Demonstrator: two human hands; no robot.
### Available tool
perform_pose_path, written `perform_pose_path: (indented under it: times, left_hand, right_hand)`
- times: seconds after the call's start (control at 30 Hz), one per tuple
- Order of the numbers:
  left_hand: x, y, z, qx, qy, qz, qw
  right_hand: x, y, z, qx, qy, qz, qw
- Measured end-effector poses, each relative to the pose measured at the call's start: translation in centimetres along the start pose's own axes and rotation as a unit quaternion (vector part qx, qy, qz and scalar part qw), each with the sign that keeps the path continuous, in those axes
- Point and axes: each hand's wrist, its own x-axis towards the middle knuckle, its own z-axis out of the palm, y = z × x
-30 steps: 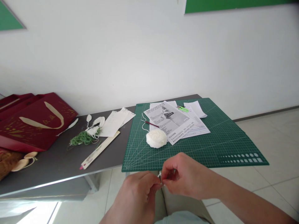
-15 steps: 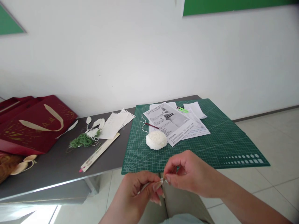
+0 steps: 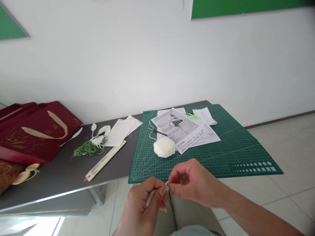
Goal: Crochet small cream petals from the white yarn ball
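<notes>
My left hand [image 3: 147,201] and my right hand [image 3: 190,181] meet in front of the mat's near edge, above my lap. Both are closed in a pinch, fingertips almost touching. Between them shows a short bit of white yarn [image 3: 167,183]; most of it is hidden by the fingers. Beyond the hands, a ball of white yarn [image 3: 164,147] rests on the green cutting mat [image 3: 209,160]. A dark red crochet hook [image 3: 159,132] lies behind the ball, beside a loose yarn end.
Printed sheets [image 3: 179,131] lie on the mat with green-handled snips [image 3: 192,115] on top. To the left on the dark table [image 3: 115,170] are a ruler [image 3: 105,160], notepaper [image 3: 119,132], green yarn [image 3: 86,148], white crocheted pieces [image 3: 104,130] and a red gift bag [image 3: 36,131].
Both hands have shifted slightly; the right has moved a little left, and the white yarn between the fingertips now points upward. The things on the table lie as before.
</notes>
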Motion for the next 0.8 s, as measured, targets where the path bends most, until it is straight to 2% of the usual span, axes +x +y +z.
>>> perform_pose_path:
  times: [0.1,0.23,0.43,0.53,0.67,0.8]
  left_hand:
    - [-0.1,0.0,0.6,0.041,0.054,0.013,0.998]
    - [-0.3,0.1,1.5,0.04,0.128,0.034,0.99]
    - [-0.5,0.4,2.5,-0.047,0.14,0.001,0.989]
    - [-0.2,0.3,2.8,-0.124,0.149,-0.008,0.981]
    - [0.2,-0.1,2.7,-0.209,0.136,-0.021,0.968]
    - [0.3,-0.4,2.0,-0.258,0.098,-0.05,0.96]
  right_hand:
    - [0.0,0.0,0.6,-0.03,0.026,-0.001,0.999]
    - [-0.1,0.4,1.6,-0.05,0.111,-0.055,0.991]
    - [-0.4,1.0,2.1,-0.067,0.145,-0.114,0.981]
    - [0.0,1.0,2.1,-0.022,0.131,-0.109,0.985]
    - [0.4,0.7,1.3,0.054,0.082,-0.073,0.992]
    - [0.2,0.1,0.1,0.03,0.028,-0.053,0.998]
